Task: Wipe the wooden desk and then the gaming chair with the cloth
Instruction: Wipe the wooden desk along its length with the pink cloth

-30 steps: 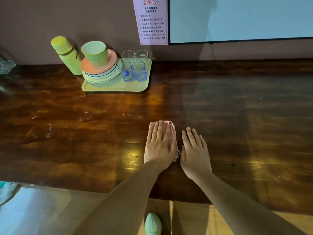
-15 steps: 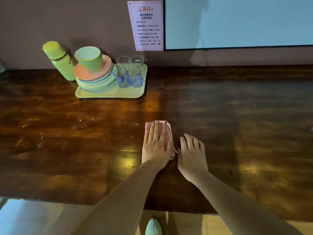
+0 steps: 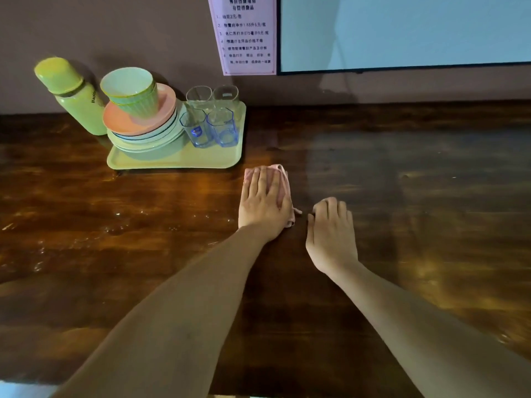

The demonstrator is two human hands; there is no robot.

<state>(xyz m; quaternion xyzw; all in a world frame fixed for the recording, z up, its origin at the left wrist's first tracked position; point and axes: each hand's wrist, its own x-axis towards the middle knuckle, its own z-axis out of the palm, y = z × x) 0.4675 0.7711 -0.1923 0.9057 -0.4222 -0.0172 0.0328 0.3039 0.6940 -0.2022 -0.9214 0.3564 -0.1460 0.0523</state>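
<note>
Pink cloth (image 3: 284,183), pressed under the flat left hand (image 3: 264,202), has advanced toward 12 o'clock, nearing the tray (image 3: 172,161); the right hand (image 3: 330,234) rests loosely curled and empty, so counter (image 3: 416,196) wiping appears ongoing.

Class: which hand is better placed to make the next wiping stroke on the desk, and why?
Left. The left hand lies flat on the pink cloth; the right hand rests on bare desk beside it, fingers loosely curled.

You work in dim, warm light; the screen (image 3: 402,33) glows pale blue, the desk (image 3: 431,254) shows amber glare at right, and the edges bow slightly.
</note>
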